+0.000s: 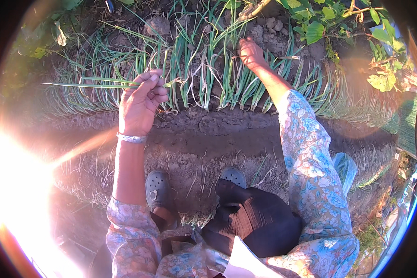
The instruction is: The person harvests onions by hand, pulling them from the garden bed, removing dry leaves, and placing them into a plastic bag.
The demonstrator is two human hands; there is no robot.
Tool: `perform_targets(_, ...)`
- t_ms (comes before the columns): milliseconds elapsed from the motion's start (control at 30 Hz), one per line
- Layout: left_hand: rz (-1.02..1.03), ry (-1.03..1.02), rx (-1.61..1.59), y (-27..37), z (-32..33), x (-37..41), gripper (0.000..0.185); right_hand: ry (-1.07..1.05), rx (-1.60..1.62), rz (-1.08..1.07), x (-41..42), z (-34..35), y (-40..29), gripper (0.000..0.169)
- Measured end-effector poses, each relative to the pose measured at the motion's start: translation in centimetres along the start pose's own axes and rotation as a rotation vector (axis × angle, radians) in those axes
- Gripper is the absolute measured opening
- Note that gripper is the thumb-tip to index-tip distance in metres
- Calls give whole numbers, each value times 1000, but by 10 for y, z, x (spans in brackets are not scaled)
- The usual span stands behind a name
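Observation:
My left hand (144, 95) is raised in front of the row, thumb and fingers pinching a few thin green onion stalks (107, 80). Their green tips point left and a pale, withered end sticks out on the right. Pulled or laid green onions (206, 88) stretch side by side across the soil bed, whitish bases towards me. Farther right, my right hand (252, 54) reaches into the leaves at the far side of this row. Its fingers are curled beside a clump of green leaves (233, 33); whether they grip any is hidden.
A shallow soil furrow (212, 139) runs between the row and my feet in grey clogs (158, 187). Dirt clods (158, 26) lie behind the onions. Leafy plants (314, 31) overhang at the upper right. A clear bluish plastic bag (345, 170) is beside my right sleeve. Strong sun glare covers the lower left.

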State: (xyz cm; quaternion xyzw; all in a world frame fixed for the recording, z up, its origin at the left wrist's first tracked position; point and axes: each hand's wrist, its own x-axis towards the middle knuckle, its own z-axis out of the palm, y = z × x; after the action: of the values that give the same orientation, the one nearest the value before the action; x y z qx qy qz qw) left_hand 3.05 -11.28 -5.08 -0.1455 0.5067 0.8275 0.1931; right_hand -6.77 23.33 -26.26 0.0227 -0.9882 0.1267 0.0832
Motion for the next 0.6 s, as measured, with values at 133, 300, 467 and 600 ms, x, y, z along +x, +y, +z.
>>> perform_targets(133,-20,21,10,0,4,1,21,18,111,97,1,14,0,11)
perform_targets(300,52,-2,-41,11,-1,1,18,20,289,119,24,12,22,14)
perform_targets(467,-32,83,-3,5,-10,-6,18,228,63,79,57,-24,45,18)
perform_targets(600,2,1,-26,3,-8,-8,19,47,-49,-77,72,-22,44,19)
